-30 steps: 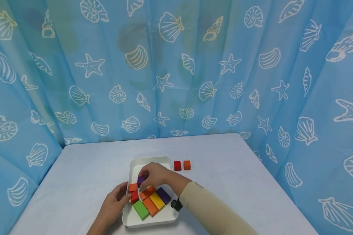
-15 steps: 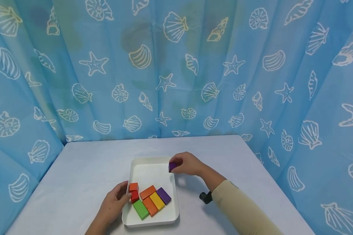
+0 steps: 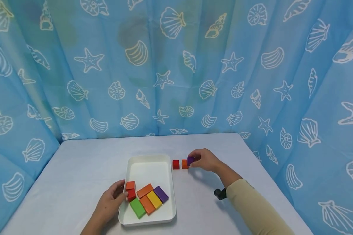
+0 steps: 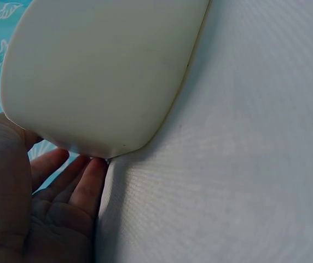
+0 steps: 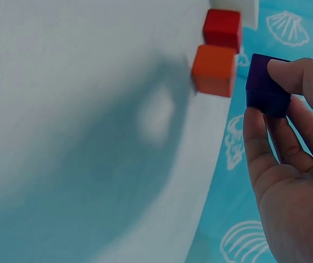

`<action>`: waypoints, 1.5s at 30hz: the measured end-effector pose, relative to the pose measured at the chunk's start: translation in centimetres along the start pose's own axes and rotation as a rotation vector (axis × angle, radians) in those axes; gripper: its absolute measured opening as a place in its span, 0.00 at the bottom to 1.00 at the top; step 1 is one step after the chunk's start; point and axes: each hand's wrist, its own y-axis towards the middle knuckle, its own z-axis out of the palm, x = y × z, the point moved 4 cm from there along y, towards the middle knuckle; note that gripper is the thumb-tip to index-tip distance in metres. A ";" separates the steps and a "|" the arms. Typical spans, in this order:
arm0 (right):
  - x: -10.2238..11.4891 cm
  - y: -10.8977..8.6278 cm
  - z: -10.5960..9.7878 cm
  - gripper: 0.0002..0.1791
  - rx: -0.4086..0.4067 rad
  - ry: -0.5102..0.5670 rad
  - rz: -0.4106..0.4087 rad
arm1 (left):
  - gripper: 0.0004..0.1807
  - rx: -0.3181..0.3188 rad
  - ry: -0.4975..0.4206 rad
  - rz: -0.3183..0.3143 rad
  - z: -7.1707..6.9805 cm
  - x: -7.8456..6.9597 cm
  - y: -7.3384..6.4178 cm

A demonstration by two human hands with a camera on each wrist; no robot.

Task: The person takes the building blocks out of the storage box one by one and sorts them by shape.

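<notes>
My right hand (image 3: 206, 160) pinches a purple cube (image 5: 267, 87) between thumb and fingertips, held above the table. In the right wrist view an orange cube (image 5: 214, 70) and a red cube (image 5: 222, 29) stand just beside it on the cloth. My left hand (image 3: 108, 203) holds the left wall of a white tray (image 3: 153, 168), thumb at the rim and fingers along the outside. Inside the tray, near my thumb, are an orange-red cube (image 3: 130, 185) and a red block (image 3: 131, 195). The left wrist view shows the tray's outer wall (image 4: 96, 82) and my fingers against it.
Also in the tray lie a green block (image 3: 138, 208), two orange blocks (image 3: 147, 205), a yellow block (image 3: 154, 199) and a purple block (image 3: 160, 194). A white cloth covers the table (image 3: 85, 169). Blue shell-print curtains (image 3: 164, 98) hang behind and at both sides.
My right hand has lifted the purple cube out of the tray and carried it right, past the red cube to the orange one. The left hand stays at the tray.
</notes>
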 end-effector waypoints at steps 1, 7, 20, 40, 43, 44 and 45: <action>-0.3 0.1 0.0 0.20 0.000 -0.007 0.008 | 0.33 0.000 -0.001 -0.002 0.0 0.1 0.0; -2.0 0.8 -0.1 0.21 -0.003 -0.051 0.058 | 0.34 0.003 -0.011 -0.006 0.1 0.2 0.0; -4.2 1.4 0.2 0.20 -0.015 -0.106 0.116 | 0.34 -0.002 -0.017 -0.036 0.4 0.0 0.1; -4.1 1.8 0.9 0.32 0.012 -0.150 0.105 | 0.34 -0.005 -0.012 -0.037 0.1 0.2 0.1; -3.3 1.7 0.8 0.44 0.028 -0.186 0.083 | 0.34 0.000 -0.014 -0.040 0.0 0.1 0.2; -2.8 1.7 0.9 0.48 0.034 -0.199 0.066 | 0.34 0.000 -0.014 -0.039 0.0 0.0 0.2; -2.3 1.6 0.9 0.51 0.039 -0.206 0.047 | 0.34 0.000 -0.013 -0.038 0.0 0.0 0.2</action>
